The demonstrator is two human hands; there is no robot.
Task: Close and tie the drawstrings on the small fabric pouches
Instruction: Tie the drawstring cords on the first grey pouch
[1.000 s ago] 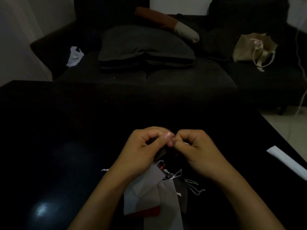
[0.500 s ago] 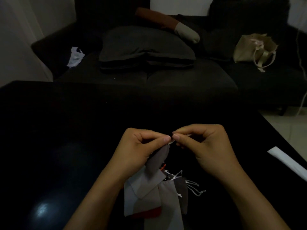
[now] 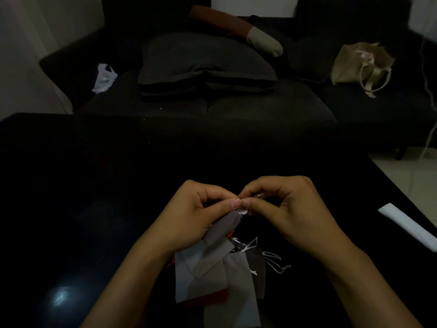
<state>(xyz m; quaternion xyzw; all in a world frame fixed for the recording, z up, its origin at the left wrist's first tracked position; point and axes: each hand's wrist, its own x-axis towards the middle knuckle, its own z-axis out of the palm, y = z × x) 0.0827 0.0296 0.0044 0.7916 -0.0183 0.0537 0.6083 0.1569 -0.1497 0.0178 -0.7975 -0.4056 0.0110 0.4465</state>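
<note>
A small grey fabric pouch (image 3: 224, 227) hangs above the black table (image 3: 94, 185), held at its gathered top. My left hand (image 3: 191, 216) pinches the pouch's neck between thumb and forefinger. My right hand (image 3: 283, 209) meets it fingertip to fingertip and pinches the white drawstring (image 3: 243, 211) at the top. Below the hands lies a pile of several grey pouches (image 3: 212, 275) with loose white drawstrings (image 3: 274, 263); a red pouch (image 3: 212, 298) shows under them.
A white paper strip (image 3: 409, 226) lies at the table's right edge. Behind the table stands a dark sofa (image 3: 236, 107) with a grey cushion (image 3: 203, 60), a beige tote bag (image 3: 359, 65) and a white plastic bag (image 3: 104, 76). Pale floor shows on the right.
The hands have lifted the pouch a little, so more of its grey body hangs below the fingertips. My right hand has spread wider at the knuckles while the pinch stays.
</note>
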